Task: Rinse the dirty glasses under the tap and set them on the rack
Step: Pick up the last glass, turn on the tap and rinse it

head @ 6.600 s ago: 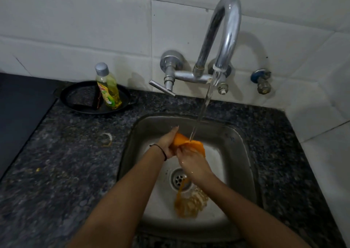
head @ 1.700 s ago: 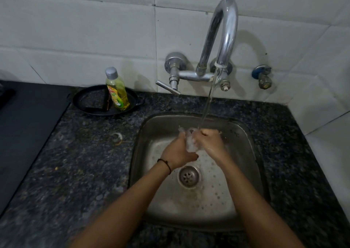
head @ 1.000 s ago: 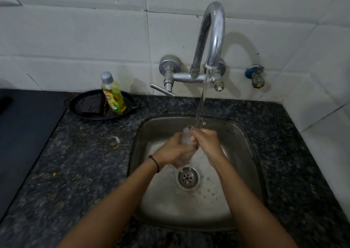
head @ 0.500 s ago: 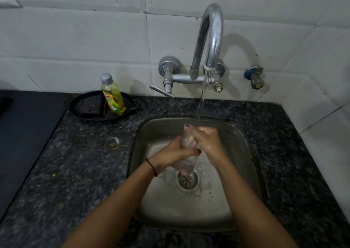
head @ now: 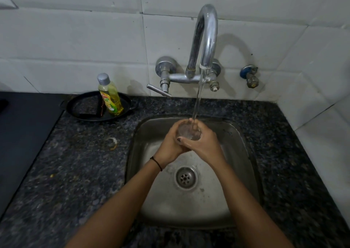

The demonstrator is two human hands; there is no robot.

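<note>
Left hand (head: pixel 168 145) and right hand (head: pixel 205 144) both curl their fingers around the clear drinking glass (head: pixel 188 132), holding it under the tap (head: pixel 206 39) stream above the steel sink (head: pixel 244 138). Hazard: the wet glass may slip from the grip and strike the basin. Overflow may also splash the worktop (head: pixel 85 172).

Glossy chrome tap (head: pixel 205 39), speckled stone counter (head: pixel 75 172) (polished), clear glass (head: pixel 188 131)

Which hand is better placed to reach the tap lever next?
Probably the left hand: the lever sticks out on its side of the stream, while the right hand can hold the glass.
</note>
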